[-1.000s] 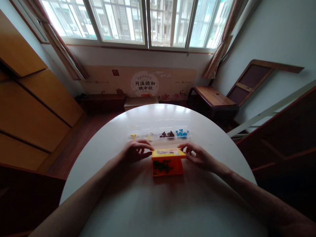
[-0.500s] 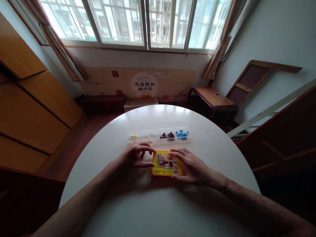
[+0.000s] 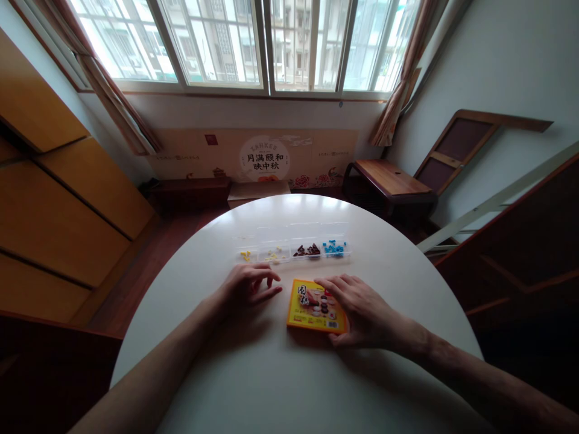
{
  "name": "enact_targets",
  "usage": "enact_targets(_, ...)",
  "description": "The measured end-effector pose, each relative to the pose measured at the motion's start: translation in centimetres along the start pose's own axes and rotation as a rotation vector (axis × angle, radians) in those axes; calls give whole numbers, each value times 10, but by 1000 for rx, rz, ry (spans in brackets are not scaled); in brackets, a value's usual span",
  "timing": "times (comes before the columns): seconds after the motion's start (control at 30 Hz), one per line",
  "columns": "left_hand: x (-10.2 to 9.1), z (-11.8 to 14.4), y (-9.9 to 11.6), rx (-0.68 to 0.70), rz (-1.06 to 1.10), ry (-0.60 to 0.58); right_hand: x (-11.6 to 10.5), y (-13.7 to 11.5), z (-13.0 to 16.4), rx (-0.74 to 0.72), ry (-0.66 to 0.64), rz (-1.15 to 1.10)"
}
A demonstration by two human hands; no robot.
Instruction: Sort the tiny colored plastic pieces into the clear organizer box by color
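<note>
Head view: right hand (image 3: 362, 307) lies flat, fingers spread, on a closed yellow box (image 3: 312, 307) on the white tabletop (image 3: 280, 374). Left hand (image 3: 248, 286) rests beside it, loosely curled, empty. A careless push could knock the clear bead tray (image 3: 292, 250) beyond.

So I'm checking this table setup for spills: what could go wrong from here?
1. The right hand lies flat on the yellow box. If it slides the box forward, the box might bump the clear tray just beyond and scatter its small yellow, brown and blue pieces.
2. The left hand rests beside the box and close to the tray; a careless reach could knock the tray.
3. The table is smooth and round, so loose pieces could roll off.
</note>
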State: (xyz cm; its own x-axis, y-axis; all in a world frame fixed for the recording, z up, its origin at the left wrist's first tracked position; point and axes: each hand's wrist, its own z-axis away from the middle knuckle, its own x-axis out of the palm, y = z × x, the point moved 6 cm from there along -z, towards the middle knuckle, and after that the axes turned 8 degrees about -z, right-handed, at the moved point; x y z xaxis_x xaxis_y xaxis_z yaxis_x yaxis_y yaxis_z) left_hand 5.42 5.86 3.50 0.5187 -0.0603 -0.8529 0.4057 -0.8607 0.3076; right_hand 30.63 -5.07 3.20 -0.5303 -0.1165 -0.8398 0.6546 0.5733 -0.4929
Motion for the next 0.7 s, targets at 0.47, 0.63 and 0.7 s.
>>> enact_targets(0.47,6,2,-9,-44,-44,-12,-93,115,71,403,387,165)
enact_targets(0.63,5,2,-7,-34,-52,-6,-100,162,79,623,524,326)
enact_targets(0.7,5,1,-6,-39,-52,-15,-93,172,69,635,525,344)
